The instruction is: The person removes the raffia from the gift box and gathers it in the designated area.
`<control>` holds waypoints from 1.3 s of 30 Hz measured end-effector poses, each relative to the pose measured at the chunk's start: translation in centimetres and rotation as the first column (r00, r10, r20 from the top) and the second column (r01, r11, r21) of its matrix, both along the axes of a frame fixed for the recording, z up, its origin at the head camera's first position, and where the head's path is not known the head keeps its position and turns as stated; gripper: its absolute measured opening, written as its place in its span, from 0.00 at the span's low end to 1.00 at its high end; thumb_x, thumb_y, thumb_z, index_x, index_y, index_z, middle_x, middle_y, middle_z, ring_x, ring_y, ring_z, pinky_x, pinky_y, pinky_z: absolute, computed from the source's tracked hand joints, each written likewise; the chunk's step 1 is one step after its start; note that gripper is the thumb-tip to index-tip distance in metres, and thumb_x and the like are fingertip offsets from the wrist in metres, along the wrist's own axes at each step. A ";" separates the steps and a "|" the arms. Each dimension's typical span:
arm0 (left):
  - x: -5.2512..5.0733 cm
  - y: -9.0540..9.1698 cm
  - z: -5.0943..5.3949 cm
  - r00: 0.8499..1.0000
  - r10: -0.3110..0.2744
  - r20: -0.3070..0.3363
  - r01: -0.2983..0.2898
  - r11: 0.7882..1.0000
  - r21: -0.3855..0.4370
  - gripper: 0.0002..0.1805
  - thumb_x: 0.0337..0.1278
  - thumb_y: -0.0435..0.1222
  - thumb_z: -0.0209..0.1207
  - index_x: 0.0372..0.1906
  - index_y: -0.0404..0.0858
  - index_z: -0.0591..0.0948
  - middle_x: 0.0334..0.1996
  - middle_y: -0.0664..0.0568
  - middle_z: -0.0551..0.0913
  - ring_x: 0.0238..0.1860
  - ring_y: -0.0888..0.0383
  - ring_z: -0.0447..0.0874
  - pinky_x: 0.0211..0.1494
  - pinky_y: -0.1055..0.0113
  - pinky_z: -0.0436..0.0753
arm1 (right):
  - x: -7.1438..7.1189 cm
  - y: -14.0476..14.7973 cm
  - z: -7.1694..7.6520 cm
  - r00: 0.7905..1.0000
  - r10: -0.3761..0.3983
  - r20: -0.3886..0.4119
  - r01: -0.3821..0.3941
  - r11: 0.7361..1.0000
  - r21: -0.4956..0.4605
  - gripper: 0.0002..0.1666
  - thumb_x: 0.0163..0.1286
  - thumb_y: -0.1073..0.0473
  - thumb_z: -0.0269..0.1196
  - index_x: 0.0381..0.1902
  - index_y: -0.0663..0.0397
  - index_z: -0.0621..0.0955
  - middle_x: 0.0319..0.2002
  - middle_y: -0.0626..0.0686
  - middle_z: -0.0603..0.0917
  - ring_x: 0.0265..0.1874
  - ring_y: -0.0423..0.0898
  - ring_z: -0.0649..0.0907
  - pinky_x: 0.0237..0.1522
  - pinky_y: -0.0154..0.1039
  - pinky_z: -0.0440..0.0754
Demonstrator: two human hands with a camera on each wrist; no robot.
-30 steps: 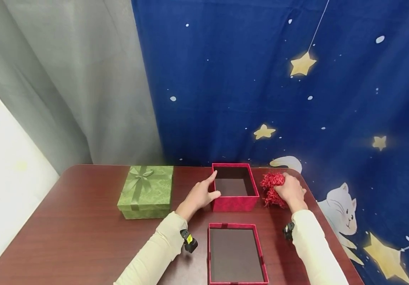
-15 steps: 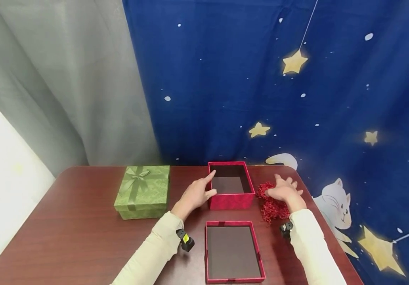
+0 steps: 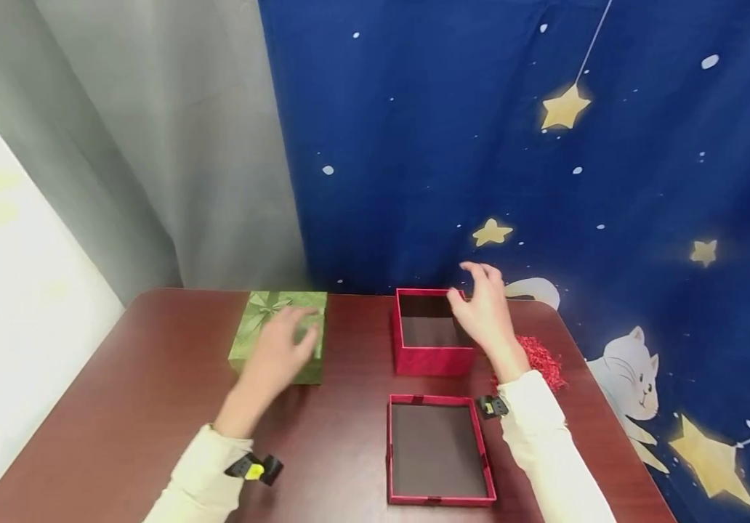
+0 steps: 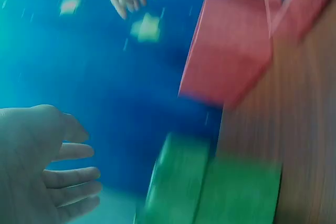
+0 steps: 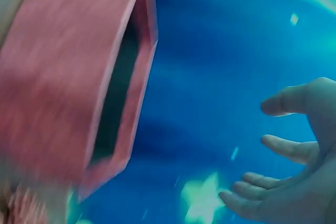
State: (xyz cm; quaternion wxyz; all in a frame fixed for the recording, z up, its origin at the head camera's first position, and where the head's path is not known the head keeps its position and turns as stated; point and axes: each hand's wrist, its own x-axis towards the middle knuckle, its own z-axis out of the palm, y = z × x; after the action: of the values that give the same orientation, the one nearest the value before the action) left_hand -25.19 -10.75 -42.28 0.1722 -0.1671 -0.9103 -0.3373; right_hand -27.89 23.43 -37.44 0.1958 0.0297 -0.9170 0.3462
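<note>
In the head view my left hand [image 3: 275,351] hovers over the green box [image 3: 312,341], its fingers loosely bent around nothing. My right hand [image 3: 485,311] is raised at the right side of the red box [image 3: 432,361], fingers apart and empty. The left wrist view has the left hand [image 4: 47,166] spread beside the blurred green box [image 4: 239,190]. In the right wrist view the right hand [image 5: 294,161] is spread, away from the red box [image 5: 63,66]. Red shredded paper [image 3: 540,363] lies on the table, partly behind the right forearm.
A shallow red lid [image 3: 440,450] lies inside up on the brown table [image 3: 120,407], nearer the front than the red box. Behind the table hang a grey curtain [image 3: 231,145] and a blue star-patterned curtain [image 3: 414,145].
My left hand has left the red box and moved left to the green one. The right hand has let go of the shredded paper, then risen and moved left toward the red box.
</note>
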 end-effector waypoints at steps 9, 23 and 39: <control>-1.7 -10.6 -2.3 0.935 0.219 0.279 -0.230 0.973 0.009 0.24 0.80 0.37 0.47 0.67 0.23 0.74 0.63 0.26 0.76 0.65 0.28 0.73 0.69 0.36 0.69 | -1.7 -11.8 -0.4 0.946 0.322 0.040 -0.319 0.945 -0.069 0.24 0.68 0.61 0.63 0.61 0.60 0.80 0.51 0.62 0.84 0.51 0.57 0.84 0.57 0.52 0.81; -3.3 -11.4 -3.9 0.878 0.166 0.449 -0.252 0.957 0.140 0.26 0.81 0.43 0.49 0.55 0.23 0.84 0.58 0.29 0.82 0.65 0.33 0.76 0.67 0.42 0.74 | -2.8 -19.6 -8.4 0.887 0.312 0.340 -0.214 0.931 -0.295 0.38 0.69 0.52 0.69 0.65 0.76 0.74 0.45 0.66 0.88 0.50 0.59 0.86 0.56 0.53 0.82; -3.1 -11.2 -3.0 0.899 0.147 0.413 -0.229 0.961 0.157 0.26 0.82 0.41 0.48 0.65 0.23 0.77 0.64 0.28 0.77 0.70 0.32 0.71 0.71 0.40 0.70 | -2.4 -19.5 -7.2 0.894 0.350 0.279 -0.233 0.896 -0.378 0.39 0.67 0.54 0.71 0.68 0.73 0.74 0.47 0.65 0.87 0.49 0.57 0.87 0.52 0.49 0.85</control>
State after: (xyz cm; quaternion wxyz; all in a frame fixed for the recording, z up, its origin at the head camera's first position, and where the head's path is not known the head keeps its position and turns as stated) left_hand -28.24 -22.00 -45.33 0.0318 0.0119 -0.8992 -0.4362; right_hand -30.30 3.97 -44.59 -0.0181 0.0751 -0.8493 0.5223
